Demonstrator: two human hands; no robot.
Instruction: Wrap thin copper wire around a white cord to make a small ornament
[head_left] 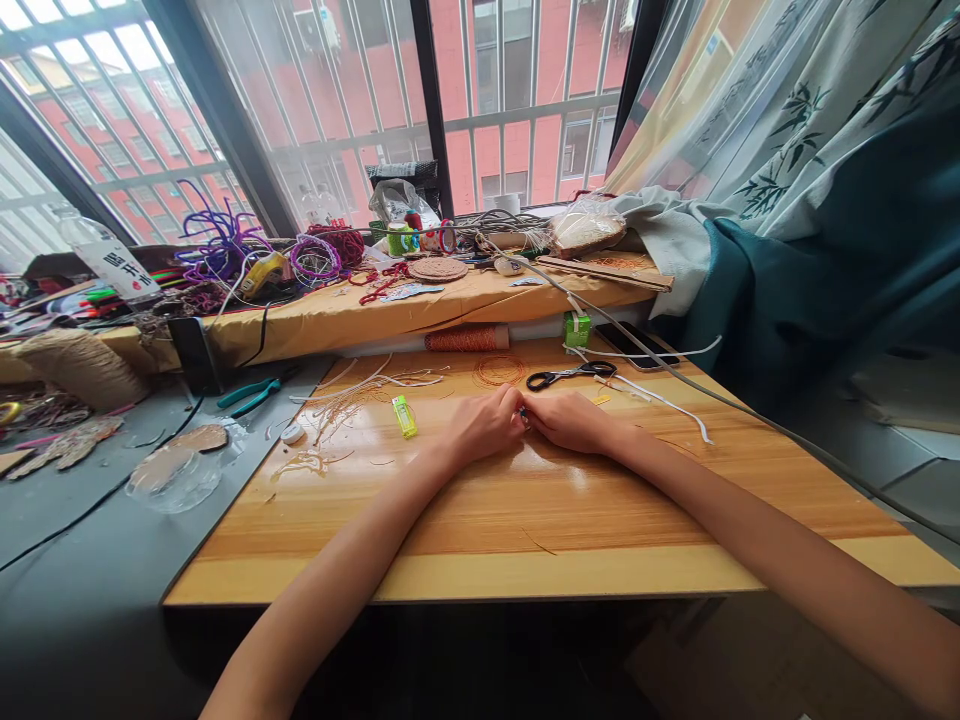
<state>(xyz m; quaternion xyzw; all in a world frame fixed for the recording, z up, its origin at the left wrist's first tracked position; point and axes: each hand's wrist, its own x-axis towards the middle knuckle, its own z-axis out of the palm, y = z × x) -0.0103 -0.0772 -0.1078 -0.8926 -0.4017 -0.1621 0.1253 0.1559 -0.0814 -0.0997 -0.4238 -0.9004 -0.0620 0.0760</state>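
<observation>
Looks like fine handwork: left hand [487, 424] and right hand [566, 420] together, both curled closed on a small bluish bit [524, 412]; next probably needs steady pinching, scissors [562, 376] untouched beyond.

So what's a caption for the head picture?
Left hand and right hand close together over the table, scissors and orange coil beyond.

Bare forearms [375, 540] slant inward, the left hand [484, 425] and right hand [566, 420] close together, fingers [511, 398] curled.
</observation>
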